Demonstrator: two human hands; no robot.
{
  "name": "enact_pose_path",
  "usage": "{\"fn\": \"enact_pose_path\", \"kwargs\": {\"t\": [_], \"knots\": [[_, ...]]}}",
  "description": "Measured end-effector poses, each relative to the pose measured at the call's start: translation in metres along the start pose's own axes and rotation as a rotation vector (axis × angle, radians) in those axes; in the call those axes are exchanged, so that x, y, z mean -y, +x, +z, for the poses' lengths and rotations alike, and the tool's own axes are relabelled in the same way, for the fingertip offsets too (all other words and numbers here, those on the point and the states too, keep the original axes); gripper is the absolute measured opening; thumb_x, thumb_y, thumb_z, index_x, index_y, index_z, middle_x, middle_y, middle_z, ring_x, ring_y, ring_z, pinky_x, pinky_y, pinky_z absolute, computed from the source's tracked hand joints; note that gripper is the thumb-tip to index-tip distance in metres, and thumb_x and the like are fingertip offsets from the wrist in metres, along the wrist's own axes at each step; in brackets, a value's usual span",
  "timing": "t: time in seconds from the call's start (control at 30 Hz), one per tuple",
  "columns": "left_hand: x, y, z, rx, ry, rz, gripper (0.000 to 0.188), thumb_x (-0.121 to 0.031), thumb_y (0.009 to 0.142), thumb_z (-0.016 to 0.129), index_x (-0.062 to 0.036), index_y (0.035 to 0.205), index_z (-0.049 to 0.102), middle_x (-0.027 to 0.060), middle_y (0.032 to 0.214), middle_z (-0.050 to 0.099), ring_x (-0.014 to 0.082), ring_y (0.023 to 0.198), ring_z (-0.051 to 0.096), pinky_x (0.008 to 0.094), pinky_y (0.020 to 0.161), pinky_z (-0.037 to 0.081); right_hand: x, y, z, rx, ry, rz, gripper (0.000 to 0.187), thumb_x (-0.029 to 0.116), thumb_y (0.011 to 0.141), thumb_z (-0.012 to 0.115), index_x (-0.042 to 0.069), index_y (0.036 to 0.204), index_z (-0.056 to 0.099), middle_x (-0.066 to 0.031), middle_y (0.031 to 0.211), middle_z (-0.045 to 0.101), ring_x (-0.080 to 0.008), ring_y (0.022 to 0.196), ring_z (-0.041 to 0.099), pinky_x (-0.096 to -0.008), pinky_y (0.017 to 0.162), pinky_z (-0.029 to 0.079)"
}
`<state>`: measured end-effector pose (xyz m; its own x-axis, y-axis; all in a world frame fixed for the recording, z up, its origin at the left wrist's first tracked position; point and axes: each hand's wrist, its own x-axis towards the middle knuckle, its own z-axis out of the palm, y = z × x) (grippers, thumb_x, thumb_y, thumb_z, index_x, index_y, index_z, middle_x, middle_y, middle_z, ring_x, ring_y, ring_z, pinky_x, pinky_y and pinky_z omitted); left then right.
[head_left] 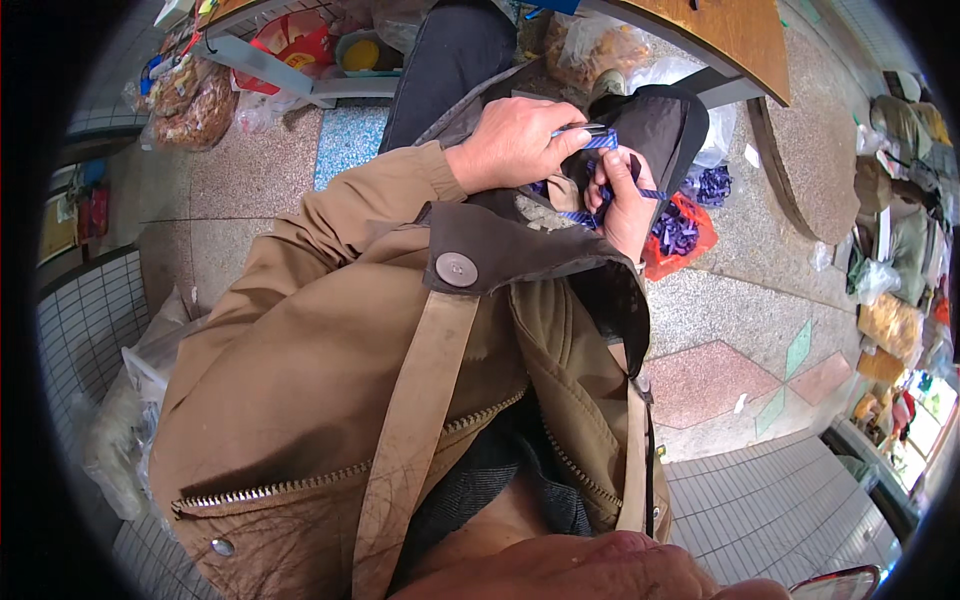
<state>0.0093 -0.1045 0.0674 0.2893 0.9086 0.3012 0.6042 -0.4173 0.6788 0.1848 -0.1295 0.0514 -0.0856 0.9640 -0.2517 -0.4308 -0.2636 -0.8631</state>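
My left hand (515,143) is closed with thumb and fingers around a slim dark tool (590,128) with a metallic glint; its exact kind is unclear. Against that tool's tip lies the end of a blue-and-white striped fabric strip (602,140). My right hand (625,203), just below and to the right, pinches the same kind of striped strip, whose other part juts out past the fingers. Both hands are close together over my lap. Partly hidden under my right hand is more striped fabric on the dark apron (550,240).
A red plastic bag (690,262) of purple-blue strips sits on the floor by my right leg, with another bundle (713,186) beside it. Ahead is a wooden table (715,35). A red basin (290,50) and filled bags (190,110) stand at the far left.
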Motion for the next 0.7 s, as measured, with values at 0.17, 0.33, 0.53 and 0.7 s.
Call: {"fn": "enact_pose_path", "kwargs": {"t": [0.17,0.33,0.53,0.7], "knots": [[0.0003,-0.001,0.0019,-0.019,0.022,0.04,0.026,-0.028,0.087,0.059,-0.0043,0.096,0.066,0.0155,0.084,0.066,0.0334,0.076,0.064,0.0395,0.064,0.05,-0.0019,0.002,-0.0008,0.027,0.02,0.042,0.011,0.012,0.092,0.056,0.001,0.094,0.057,-0.0009,0.066,0.051,-0.0068,0.046,0.043,-0.0202,0.041,0.033],[-0.0004,-0.0011,0.0033,-0.036,0.019,0.057,0.024,-0.025,0.087,0.06,-0.0042,0.095,0.067,0.0155,0.086,0.067,0.0331,0.077,0.065,0.0384,0.065,0.051,-0.0027,0.0026,-0.0012,0.054,0.026,0.065,0.011,0.012,0.092,0.056,0.001,0.094,0.056,-0.0015,0.066,0.051,-0.0073,0.046,0.043,-0.0206,0.041,0.033],[0.0028,-0.0009,0.0063,-0.017,0.013,0.056,0.021,-0.022,0.087,0.06,-0.0048,0.094,0.068,0.0149,0.086,0.067,0.0323,0.075,0.065,0.0371,0.063,0.051,-0.0044,0.0038,-0.0021,0.066,0.016,0.072,0.011,0.011,0.091,0.056,0.0,0.093,0.056,-0.0016,0.066,0.051,-0.0074,0.046,0.044,-0.0209,0.041,0.033],[0.0057,-0.0006,0.0067,-0.016,-0.017,0.065,0.02,-0.021,0.086,0.061,-0.0042,0.094,0.068,0.0159,0.085,0.067,0.0332,0.076,0.065,0.0369,0.063,0.051,-0.0028,0.0036,-0.0012,0.083,0.006,0.074,0.011,0.011,0.091,0.057,0.001,0.094,0.056,-0.0014,0.066,0.051,-0.0073,0.046,0.044,-0.0208,0.041,0.033]]}}
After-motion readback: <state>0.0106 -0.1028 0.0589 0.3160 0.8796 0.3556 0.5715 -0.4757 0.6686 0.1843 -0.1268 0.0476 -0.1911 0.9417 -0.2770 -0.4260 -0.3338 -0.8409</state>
